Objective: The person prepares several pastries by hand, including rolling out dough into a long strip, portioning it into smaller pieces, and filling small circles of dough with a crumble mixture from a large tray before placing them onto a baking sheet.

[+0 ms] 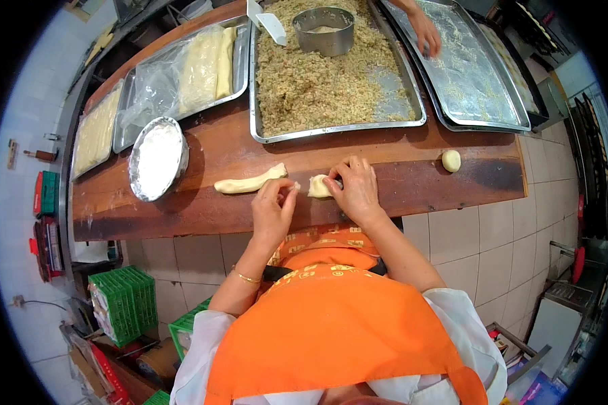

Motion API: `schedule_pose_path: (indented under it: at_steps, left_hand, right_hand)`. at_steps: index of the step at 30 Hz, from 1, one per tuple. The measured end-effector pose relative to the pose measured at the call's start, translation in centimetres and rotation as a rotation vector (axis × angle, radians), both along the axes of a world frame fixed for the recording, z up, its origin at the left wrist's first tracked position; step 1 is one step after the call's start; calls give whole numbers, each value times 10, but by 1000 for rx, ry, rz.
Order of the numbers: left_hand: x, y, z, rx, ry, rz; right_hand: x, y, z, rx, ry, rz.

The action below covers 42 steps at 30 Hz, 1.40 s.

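My right hand (355,187) is closed on a short lump of pale dough (318,187), its thumb and fingers at the lump's right end. Close by on the left, my left hand (275,209) has thumb and forefinger pinched together; a tiny pale bit shows at the tips, too small to make out. A longer roll of the same dough (250,181) lies on the wooden table (412,196) just beyond my left fingers. Farther right on the table rests a round dough ball (451,160).
A metal tray (338,128) of crumbly filling holds a metal ring (324,32) and a white scraper (271,27). Left are a bowl of white flour (159,158) and dough trays (203,64). Another person's hand (425,32) reaches over the right tray (473,74).
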<state>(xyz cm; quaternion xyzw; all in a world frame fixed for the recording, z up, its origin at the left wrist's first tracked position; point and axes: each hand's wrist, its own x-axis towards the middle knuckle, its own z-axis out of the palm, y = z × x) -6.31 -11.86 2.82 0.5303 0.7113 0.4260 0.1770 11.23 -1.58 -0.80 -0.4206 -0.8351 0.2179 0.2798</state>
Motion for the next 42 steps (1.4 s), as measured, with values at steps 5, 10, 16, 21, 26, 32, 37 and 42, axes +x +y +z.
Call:
schedule_pose_path:
  at_steps: [5, 10, 16, 21, 26, 32, 37, 42]
  left_hand:
    - [17, 32, -19, 218, 309, -263]
    - [24, 27, -19, 239, 713, -386]
    - [20, 95, -9, 170, 189, -441]
    - [42, 119, -39, 171, 513, -634]
    - [47, 127, -22, -37, 577, -672]
    - [44, 131, -23, -20, 652, -820]
    - [41, 136, -23, -16, 614, -797]
    - [41, 137, -20, 184, 808, -916]
  right_hand:
    - [8, 14, 12, 32, 44, -47]
    - [39, 20, 21, 10, 230, -131]
    - [56, 18, 33, 0, 382, -195]
    - [65, 22, 35, -56, 421, -174]
    - [64, 25, 27, -102, 535, -224]
    - [57, 25, 35, -110, 528, -104]
    - [79, 19, 35, -77, 509, -163]
    - [68, 8, 38, -187, 564, -107]
